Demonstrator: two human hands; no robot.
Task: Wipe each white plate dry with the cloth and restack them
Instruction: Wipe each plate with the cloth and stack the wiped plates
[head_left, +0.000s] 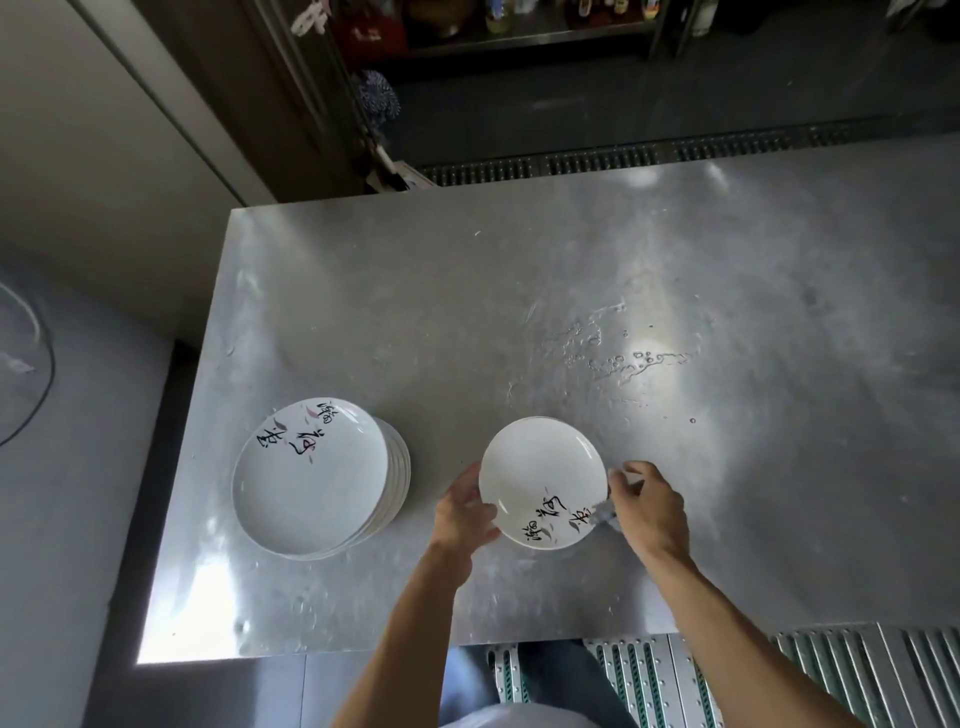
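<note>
A single white plate (540, 473) with black brush lettering near its front rim is held over the steel table (519, 312). My left hand (465, 512) grips its left rim with curled fingers. My right hand (647, 501) is at the plate's right rim, holding a small pale cloth (609, 512) that shows only as a crumpled bit under the fingers. To the left stands a stack of several white plates (311, 478); the top one carries the same lettering near its far rim.
A water puddle and droplets (631, 358) lie on the table beyond the held plate. The table's left edge drops to a grey floor. A slatted floor grate (831, 675) runs under the near edge; a dark shelf stands at the far side.
</note>
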